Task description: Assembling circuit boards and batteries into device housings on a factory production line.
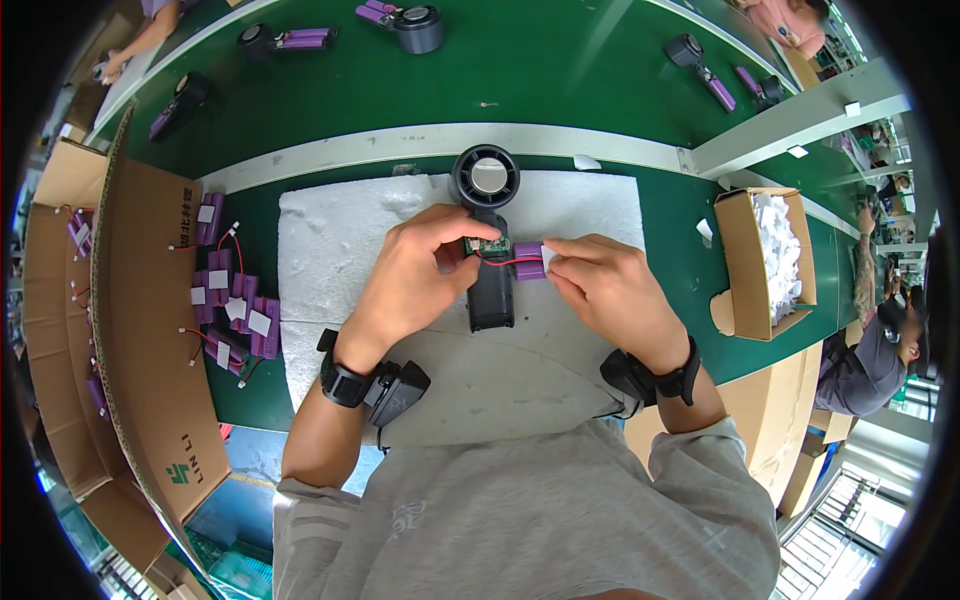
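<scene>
Foam pad (330, 260) on green bench (560, 70) — cartons (150, 330) around.

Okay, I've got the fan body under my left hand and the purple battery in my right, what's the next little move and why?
Probably ease the purple battery leftward against the black fan body: it sits beside it, joined by red wire to the green board.

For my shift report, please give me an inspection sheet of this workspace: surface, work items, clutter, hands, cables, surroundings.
Surface: white foam mat on a green bench.
Job's things: black handheld fan body with exposed circuit board; purple battery pack beside it.
Clutter: pile of purple battery packs at left; small carton of white pieces at right.
Hands: left hand holds the fan body; right hand pinches the battery pack.
Cables: red wire joins board and pack.
Surroundings: cardboard boxes at left; other people at the bench.
</scene>
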Action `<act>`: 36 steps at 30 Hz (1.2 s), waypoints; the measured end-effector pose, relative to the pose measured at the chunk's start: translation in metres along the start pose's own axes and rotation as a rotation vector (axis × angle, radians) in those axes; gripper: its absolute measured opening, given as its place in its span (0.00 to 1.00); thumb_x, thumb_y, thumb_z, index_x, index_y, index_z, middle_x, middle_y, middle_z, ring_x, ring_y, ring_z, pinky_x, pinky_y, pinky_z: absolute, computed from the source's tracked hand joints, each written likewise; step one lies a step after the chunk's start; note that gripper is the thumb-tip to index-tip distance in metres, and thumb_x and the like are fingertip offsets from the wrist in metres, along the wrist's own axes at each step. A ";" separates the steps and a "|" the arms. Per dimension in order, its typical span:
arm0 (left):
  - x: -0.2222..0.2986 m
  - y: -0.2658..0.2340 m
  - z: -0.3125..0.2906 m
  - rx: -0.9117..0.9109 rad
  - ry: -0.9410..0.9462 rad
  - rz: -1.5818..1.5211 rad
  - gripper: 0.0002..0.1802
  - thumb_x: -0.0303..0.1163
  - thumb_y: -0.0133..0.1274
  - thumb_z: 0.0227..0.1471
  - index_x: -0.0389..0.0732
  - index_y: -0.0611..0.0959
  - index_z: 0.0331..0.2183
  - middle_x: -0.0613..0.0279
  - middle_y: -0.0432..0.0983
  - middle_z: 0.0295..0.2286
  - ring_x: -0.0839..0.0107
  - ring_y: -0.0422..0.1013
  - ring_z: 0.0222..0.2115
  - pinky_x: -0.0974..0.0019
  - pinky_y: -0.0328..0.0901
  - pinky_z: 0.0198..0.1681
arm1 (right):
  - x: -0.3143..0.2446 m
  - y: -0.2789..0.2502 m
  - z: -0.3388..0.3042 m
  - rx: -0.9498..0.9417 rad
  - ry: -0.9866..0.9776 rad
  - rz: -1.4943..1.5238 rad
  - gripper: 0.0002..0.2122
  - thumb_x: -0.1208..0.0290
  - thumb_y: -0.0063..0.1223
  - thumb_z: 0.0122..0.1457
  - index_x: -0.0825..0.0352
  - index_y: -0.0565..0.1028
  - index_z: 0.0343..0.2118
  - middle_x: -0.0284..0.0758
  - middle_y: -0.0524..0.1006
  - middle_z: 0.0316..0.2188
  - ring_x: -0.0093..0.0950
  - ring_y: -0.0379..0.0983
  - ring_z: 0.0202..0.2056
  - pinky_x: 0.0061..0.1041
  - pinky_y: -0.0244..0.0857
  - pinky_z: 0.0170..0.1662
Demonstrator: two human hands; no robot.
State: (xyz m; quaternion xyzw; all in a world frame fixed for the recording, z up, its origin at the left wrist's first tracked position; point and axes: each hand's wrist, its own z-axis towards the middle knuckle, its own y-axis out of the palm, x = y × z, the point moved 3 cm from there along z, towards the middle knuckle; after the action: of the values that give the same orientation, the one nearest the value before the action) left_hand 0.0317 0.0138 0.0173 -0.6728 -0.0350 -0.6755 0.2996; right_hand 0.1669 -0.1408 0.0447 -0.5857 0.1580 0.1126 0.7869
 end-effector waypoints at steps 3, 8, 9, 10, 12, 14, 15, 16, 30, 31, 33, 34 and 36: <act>0.003 -0.001 -0.001 0.015 0.024 0.008 0.18 0.15 0.55 0.41 0.40 0.83 0.37 0.61 0.75 0.33 0.70 0.73 0.27 0.71 0.69 0.32 | -0.005 0.001 -0.002 -0.024 -0.042 -0.108 0.04 0.79 0.60 0.45 0.72 0.77 0.24 0.40 0.79 0.37 0.35 0.77 0.34 0.27 0.73 0.35; -0.004 -0.001 0.000 0.012 0.010 0.031 0.19 0.15 0.55 0.41 0.41 0.83 0.38 0.59 0.75 0.37 0.71 0.73 0.28 0.71 0.69 0.33 | -0.018 0.017 -0.001 -0.033 -0.032 -0.301 0.04 0.80 0.57 0.43 0.74 0.75 0.22 0.42 0.78 0.36 0.36 0.75 0.33 0.28 0.73 0.35; -0.004 -0.001 0.000 0.029 0.008 0.043 0.19 0.15 0.55 0.41 0.41 0.83 0.38 0.58 0.75 0.38 0.71 0.74 0.28 0.71 0.69 0.33 | -0.020 0.019 -0.001 -0.026 -0.056 -0.375 0.04 0.80 0.56 0.42 0.75 0.74 0.21 0.43 0.78 0.35 0.36 0.75 0.32 0.28 0.73 0.35; -0.004 -0.001 0.001 0.016 0.025 0.039 0.19 0.15 0.55 0.41 0.41 0.83 0.38 0.58 0.75 0.38 0.71 0.74 0.28 0.71 0.69 0.33 | -0.020 0.019 -0.001 -0.019 -0.042 -0.391 0.04 0.80 0.56 0.42 0.75 0.74 0.21 0.43 0.78 0.35 0.36 0.75 0.32 0.28 0.73 0.35; -0.006 0.000 0.002 -0.002 0.009 0.041 0.19 0.15 0.55 0.40 0.41 0.83 0.39 0.58 0.75 0.38 0.71 0.74 0.29 0.71 0.69 0.33 | -0.018 0.019 -0.002 -0.064 -0.009 -0.345 0.04 0.81 0.55 0.42 0.75 0.74 0.21 0.42 0.78 0.33 0.36 0.74 0.31 0.28 0.73 0.34; -0.006 -0.001 0.000 -0.006 0.007 0.051 0.20 0.15 0.55 0.40 0.41 0.83 0.39 0.57 0.75 0.39 0.71 0.74 0.29 0.71 0.69 0.34 | -0.015 0.020 -0.002 -0.075 0.002 -0.322 0.04 0.81 0.55 0.42 0.76 0.73 0.21 0.41 0.78 0.32 0.36 0.74 0.31 0.28 0.73 0.34; -0.006 -0.001 0.000 -0.007 0.001 0.050 0.20 0.15 0.56 0.40 0.40 0.83 0.39 0.57 0.75 0.39 0.71 0.74 0.30 0.71 0.69 0.34 | -0.009 0.019 -0.002 -0.030 0.004 -0.253 0.04 0.81 0.55 0.42 0.75 0.73 0.21 0.41 0.78 0.32 0.36 0.74 0.30 0.28 0.72 0.33; -0.006 0.000 0.000 -0.009 -0.005 0.049 0.20 0.15 0.56 0.40 0.40 0.83 0.39 0.58 0.75 0.39 0.71 0.74 0.30 0.71 0.69 0.34 | -0.003 0.018 -0.002 0.016 0.006 -0.183 0.03 0.81 0.55 0.41 0.75 0.73 0.21 0.40 0.78 0.31 0.36 0.74 0.29 0.27 0.72 0.32; -0.015 -0.005 -0.001 -0.041 -0.063 -0.080 0.19 0.15 0.55 0.43 0.40 0.83 0.40 0.61 0.75 0.39 0.74 0.74 0.32 0.72 0.70 0.39 | 0.121 -0.146 -0.105 0.781 0.939 -0.537 0.09 0.73 0.55 0.54 0.67 0.80 0.37 0.39 0.81 0.28 0.25 0.76 0.27 0.20 0.69 0.36; -0.015 -0.003 -0.001 -0.037 -0.063 -0.105 0.19 0.15 0.55 0.43 0.40 0.83 0.40 0.61 0.76 0.38 0.74 0.74 0.32 0.72 0.70 0.38 | 0.130 -0.148 -0.112 0.765 0.928 -0.530 0.09 0.73 0.55 0.54 0.67 0.80 0.37 0.39 0.81 0.28 0.25 0.76 0.27 0.20 0.69 0.36; -0.017 -0.003 -0.001 -0.020 -0.078 -0.138 0.18 0.15 0.55 0.44 0.40 0.83 0.40 0.62 0.77 0.36 0.75 0.74 0.31 0.73 0.69 0.37 | 0.139 -0.140 -0.112 0.785 0.795 -0.576 0.10 0.74 0.54 0.55 0.66 0.79 0.40 0.39 0.81 0.29 0.28 0.77 0.29 0.23 0.69 0.38; -0.015 -0.003 0.002 -0.003 -0.103 -0.131 0.18 0.15 0.55 0.44 0.40 0.83 0.40 0.62 0.77 0.36 0.75 0.74 0.31 0.73 0.69 0.37 | 0.138 -0.133 -0.108 0.794 0.731 -0.593 0.11 0.74 0.53 0.55 0.66 0.78 0.42 0.38 0.80 0.30 0.30 0.77 0.30 0.24 0.70 0.39; -0.012 -0.002 0.003 -0.057 -0.082 -0.129 0.18 0.16 0.55 0.44 0.40 0.84 0.40 0.63 0.78 0.32 0.78 0.74 0.29 0.74 0.68 0.35 | 0.097 -0.110 -0.071 0.601 0.703 -0.246 0.12 0.75 0.54 0.54 0.66 0.77 0.43 0.38 0.80 0.33 0.32 0.76 0.33 0.26 0.69 0.42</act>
State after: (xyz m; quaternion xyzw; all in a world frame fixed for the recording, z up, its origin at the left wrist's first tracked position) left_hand 0.0320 0.0211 0.0067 -0.7046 -0.0713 -0.6660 0.2343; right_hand 0.2883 -0.2415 0.0862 -0.3490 0.3697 -0.2370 0.8279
